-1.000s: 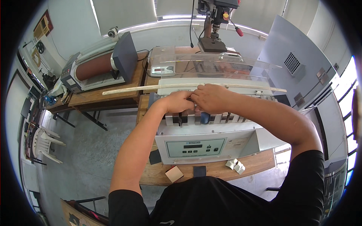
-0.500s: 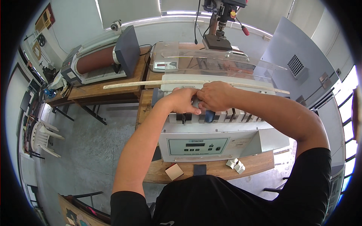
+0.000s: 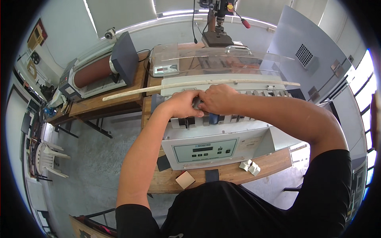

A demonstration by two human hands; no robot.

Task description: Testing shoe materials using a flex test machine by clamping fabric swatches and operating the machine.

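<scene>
A long wooden workbench [image 3: 238,172] is carrying a boxy grey-white machine with a green control panel [image 3: 206,148] at its centre. At the bench's six o'clock edge, a small square tan wooden block [image 3: 185,179] is lying just beside a flat dark square pad [image 3: 211,175]. Toward four o'clock, two small pale foam-like blocks [image 3: 250,166] are sitting together, touching. At ten o'clock, a second wooden table [image 3: 105,101] is bearing a grey drum sander with a brown roller [image 3: 95,73].

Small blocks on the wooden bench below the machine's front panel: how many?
4: a tan square block at left, a dark square pad beside it, two pale blocks touching at right. The person's torso may hide more.
</scene>
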